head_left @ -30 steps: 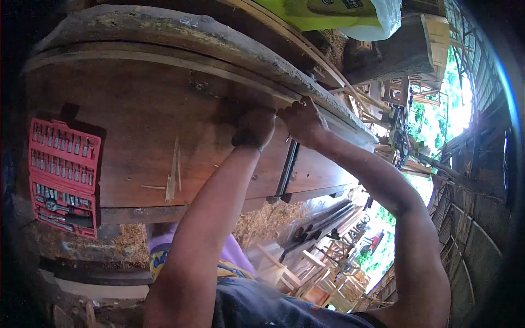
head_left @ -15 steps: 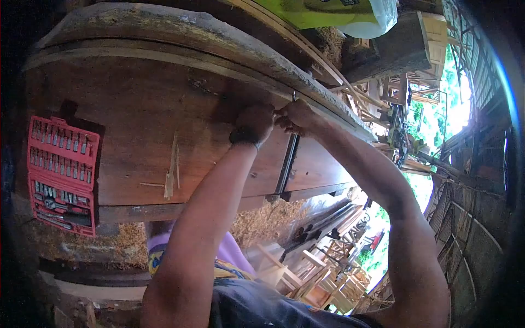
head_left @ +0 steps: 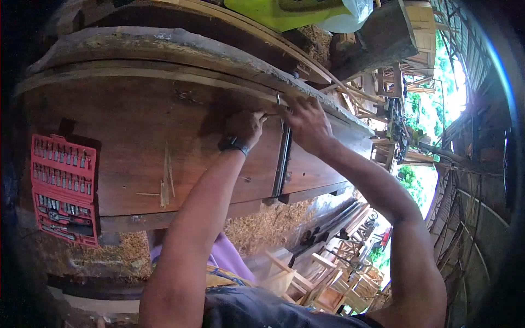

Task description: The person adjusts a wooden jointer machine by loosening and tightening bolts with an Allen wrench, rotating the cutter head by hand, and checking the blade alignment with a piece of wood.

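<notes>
My left hand (head_left: 244, 128), with a dark watch (head_left: 234, 144) on its wrist, is closed in a pinch over the reddish-brown wooden board (head_left: 131, 136). A thin, small item shows at its fingertips, too small to name. Just right of it, my right hand (head_left: 309, 123) has its fingers spread near the board's far edge. A short metal rod (head_left: 278, 99) stands beside these fingers. Below the hands a dark metal bar (head_left: 283, 164) crosses the board. On the left lies an open red socket set (head_left: 64, 188) with rows of sockets and a ratchet.
Wood splinters (head_left: 165, 186) lie on the board. A rough-edged timber (head_left: 164, 41) runs along its far side, with a green bag (head_left: 284, 13) beyond. Wood shavings (head_left: 268, 224) cover the ground on the near side. Wooden frames (head_left: 328, 284) stand at the lower right.
The view has shifted slightly. My right hand has moved a little away from my left hand, and its fingers have spread. The metal rod now shows left of my right fingers.
</notes>
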`<state>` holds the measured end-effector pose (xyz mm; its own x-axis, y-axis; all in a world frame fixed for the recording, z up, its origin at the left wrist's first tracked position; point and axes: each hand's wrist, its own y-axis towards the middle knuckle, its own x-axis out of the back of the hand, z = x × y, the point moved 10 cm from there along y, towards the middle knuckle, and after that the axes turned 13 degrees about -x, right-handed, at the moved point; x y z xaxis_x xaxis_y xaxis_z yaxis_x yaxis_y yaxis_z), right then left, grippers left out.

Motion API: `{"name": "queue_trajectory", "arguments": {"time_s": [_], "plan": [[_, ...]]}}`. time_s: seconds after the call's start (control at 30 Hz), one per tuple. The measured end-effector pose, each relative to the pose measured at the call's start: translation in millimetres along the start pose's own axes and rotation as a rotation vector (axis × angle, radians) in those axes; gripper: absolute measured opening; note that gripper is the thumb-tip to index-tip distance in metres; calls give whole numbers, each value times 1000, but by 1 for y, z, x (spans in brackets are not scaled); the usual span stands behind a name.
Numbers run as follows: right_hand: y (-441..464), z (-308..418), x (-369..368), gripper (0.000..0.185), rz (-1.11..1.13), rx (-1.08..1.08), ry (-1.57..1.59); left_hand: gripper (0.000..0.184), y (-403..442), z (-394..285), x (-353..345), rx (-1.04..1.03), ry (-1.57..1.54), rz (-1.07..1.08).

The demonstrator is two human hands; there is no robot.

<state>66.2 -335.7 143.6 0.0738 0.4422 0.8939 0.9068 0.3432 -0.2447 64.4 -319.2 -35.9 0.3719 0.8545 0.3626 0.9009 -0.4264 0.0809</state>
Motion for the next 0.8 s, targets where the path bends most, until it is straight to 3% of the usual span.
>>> {"name": "queue_trajectory", "arguments": {"time_s": [0.07,0.17,0.27,0.33,0.4,0.57,0.67,0.77,0.8], "plan": [[2,11,-12,33,-67,175,-126,34,-3,-10,18,15,62,22],[8,17,-14,31,-58,255,-136,35,-1,-1,9,35,46,50],[17,1,-38,30,306,31,-55,35,-6,-11,20,-12,113,-26],[21,-20,-70,31,542,-225,274,36,-5,-13,20,-16,60,-18],[20,-29,-80,33,596,-373,414,36,-6,-16,23,-21,59,-3],[6,-37,-31,38,302,-464,272,35,-5,-18,24,-21,77,-5],[-1,19,21,41,-331,274,-108,34,-2,-10,13,-80,101,-60],[5,10,-17,24,-73,206,-77,35,0,-11,12,-42,84,45],[10,-4,-49,28,56,98,11,35,-2,-15,19,-28,75,49]]}}
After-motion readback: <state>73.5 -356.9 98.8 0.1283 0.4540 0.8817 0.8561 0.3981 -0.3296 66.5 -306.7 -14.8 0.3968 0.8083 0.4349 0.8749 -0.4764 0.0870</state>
